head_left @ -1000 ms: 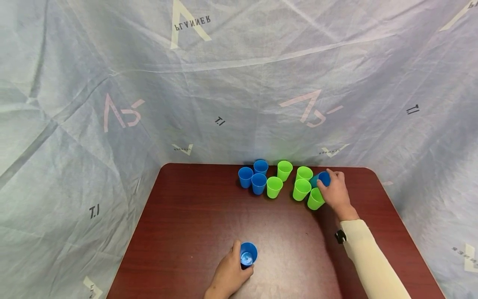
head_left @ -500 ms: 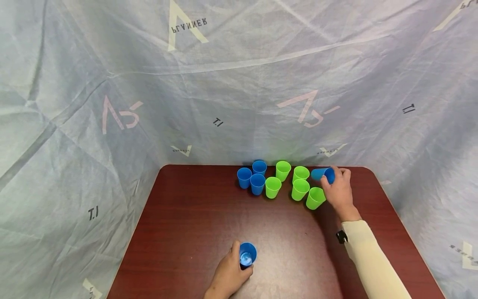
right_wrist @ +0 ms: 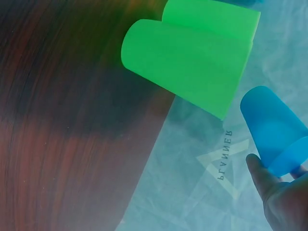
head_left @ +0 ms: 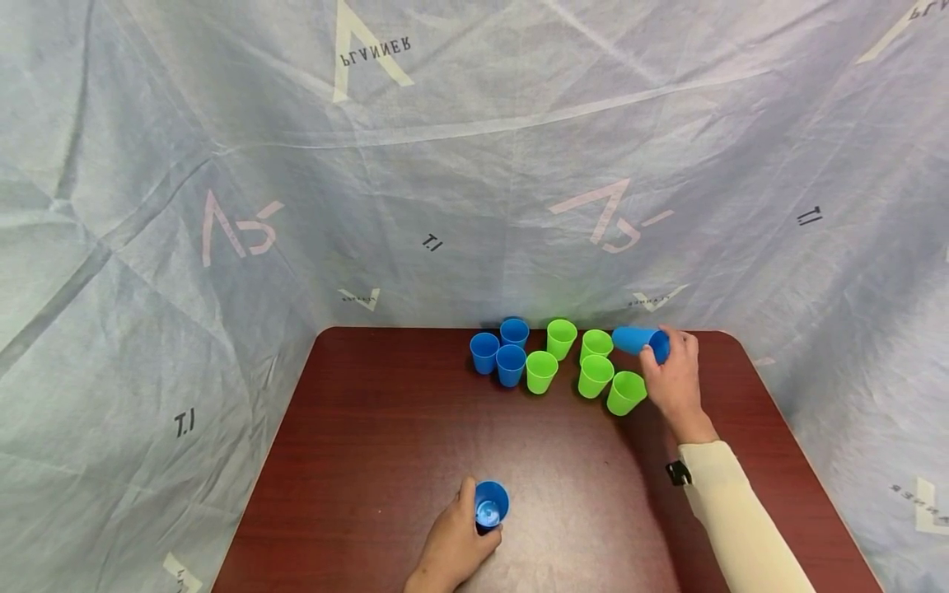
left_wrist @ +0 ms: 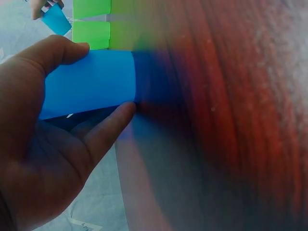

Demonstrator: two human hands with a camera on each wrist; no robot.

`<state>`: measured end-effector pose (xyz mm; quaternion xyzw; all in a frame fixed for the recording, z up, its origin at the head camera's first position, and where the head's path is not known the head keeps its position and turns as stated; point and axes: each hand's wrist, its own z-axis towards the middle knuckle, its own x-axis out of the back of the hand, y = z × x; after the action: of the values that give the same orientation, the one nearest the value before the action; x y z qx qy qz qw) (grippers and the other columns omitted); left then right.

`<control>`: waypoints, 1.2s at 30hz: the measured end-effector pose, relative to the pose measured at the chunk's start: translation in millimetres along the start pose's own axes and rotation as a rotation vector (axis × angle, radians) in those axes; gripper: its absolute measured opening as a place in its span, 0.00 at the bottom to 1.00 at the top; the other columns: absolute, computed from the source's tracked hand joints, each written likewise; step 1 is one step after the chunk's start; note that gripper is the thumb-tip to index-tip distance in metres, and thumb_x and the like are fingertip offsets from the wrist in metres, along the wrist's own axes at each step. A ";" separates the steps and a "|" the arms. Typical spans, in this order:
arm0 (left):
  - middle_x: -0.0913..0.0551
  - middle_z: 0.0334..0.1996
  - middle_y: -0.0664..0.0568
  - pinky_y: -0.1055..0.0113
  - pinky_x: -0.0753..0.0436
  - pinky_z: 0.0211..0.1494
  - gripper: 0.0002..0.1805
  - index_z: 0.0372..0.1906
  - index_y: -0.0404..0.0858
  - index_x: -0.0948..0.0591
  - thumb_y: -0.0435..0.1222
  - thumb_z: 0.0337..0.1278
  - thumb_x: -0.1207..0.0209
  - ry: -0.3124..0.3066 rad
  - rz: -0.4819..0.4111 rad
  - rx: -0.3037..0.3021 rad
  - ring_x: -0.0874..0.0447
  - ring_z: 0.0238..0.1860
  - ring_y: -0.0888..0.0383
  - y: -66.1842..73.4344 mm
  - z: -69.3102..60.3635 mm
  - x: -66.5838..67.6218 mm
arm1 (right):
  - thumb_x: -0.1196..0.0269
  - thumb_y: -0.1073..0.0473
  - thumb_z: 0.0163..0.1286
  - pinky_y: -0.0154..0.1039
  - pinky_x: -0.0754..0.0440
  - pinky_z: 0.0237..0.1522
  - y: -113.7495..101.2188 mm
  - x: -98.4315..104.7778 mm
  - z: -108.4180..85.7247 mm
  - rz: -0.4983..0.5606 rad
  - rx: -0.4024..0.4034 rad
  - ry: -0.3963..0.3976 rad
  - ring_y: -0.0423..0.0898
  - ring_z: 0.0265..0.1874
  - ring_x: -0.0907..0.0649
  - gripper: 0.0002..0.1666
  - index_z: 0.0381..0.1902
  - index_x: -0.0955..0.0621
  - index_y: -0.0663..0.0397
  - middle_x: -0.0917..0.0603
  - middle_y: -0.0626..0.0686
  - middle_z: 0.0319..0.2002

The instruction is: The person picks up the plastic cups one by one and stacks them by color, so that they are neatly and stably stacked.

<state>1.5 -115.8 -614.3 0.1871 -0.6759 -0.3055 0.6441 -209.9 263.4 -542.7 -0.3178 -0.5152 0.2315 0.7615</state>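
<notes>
Close to the front of the table, my left hand (head_left: 452,543) grips an upright blue cup (head_left: 493,504), thumb and fingers on opposite sides; the left wrist view shows that cup (left_wrist: 91,82) sideways. At the back right, my right hand (head_left: 673,383) pinches a second blue cup (head_left: 630,338) near its rim. This one is tipped on its side and raised, its base toward the left and its mouth toward the hand. Just left of it and below stand upright green cups, the nearest green cup (head_left: 626,395) among them; green cups (right_wrist: 187,67) fill the right wrist view's top.
Three blue cups (head_left: 511,366) stand in a cluster at the back middle, beside a green cup (head_left: 542,373). The dark red wooden table (head_left: 356,461) is bordered by hanging grey cloth (head_left: 460,181) at the back and sides.
My right hand has lifted the blue cup from among the green cups and tipped it sideways, its base swinging left. The left hand and its cup have stayed put.
</notes>
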 end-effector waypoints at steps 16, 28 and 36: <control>0.15 0.44 0.46 0.57 0.14 0.44 0.32 0.54 0.39 0.31 0.41 0.50 0.24 0.013 -0.025 -0.001 0.12 0.42 0.53 -0.7 0.2 -1.0 | 0.48 0.58 0.74 0.71 0.23 0.62 -8.7 -1.2 -12.9 0.070 0.104 0.044 0.69 0.56 0.22 0.30 0.70 0.26 0.65 0.29 0.70 0.67; 0.15 0.44 0.48 0.57 0.15 0.44 0.31 0.52 0.41 0.31 0.43 0.51 0.24 0.000 -0.029 0.005 0.13 0.42 0.56 -4.3 2.5 -2.3 | 0.50 0.62 0.75 0.68 0.19 0.57 -15.1 -1.9 -23.3 0.077 0.169 0.015 0.63 0.55 0.18 0.26 0.67 0.23 0.64 0.22 0.66 0.62; 0.15 0.45 0.47 0.57 0.14 0.45 0.30 0.53 0.40 0.31 0.42 0.52 0.25 -0.001 -0.038 0.009 0.12 0.43 0.54 -4.2 0.8 -2.8 | 0.47 0.63 0.75 0.63 0.19 0.54 -22.1 -4.2 -32.7 0.065 0.216 -0.002 0.60 0.53 0.17 0.24 0.66 0.22 0.63 0.20 0.65 0.59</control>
<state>0.3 -117.0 -619.2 0.2029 -0.6739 -0.3147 0.6369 -180.4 237.2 -538.1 -0.2501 -0.4772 0.3108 0.7830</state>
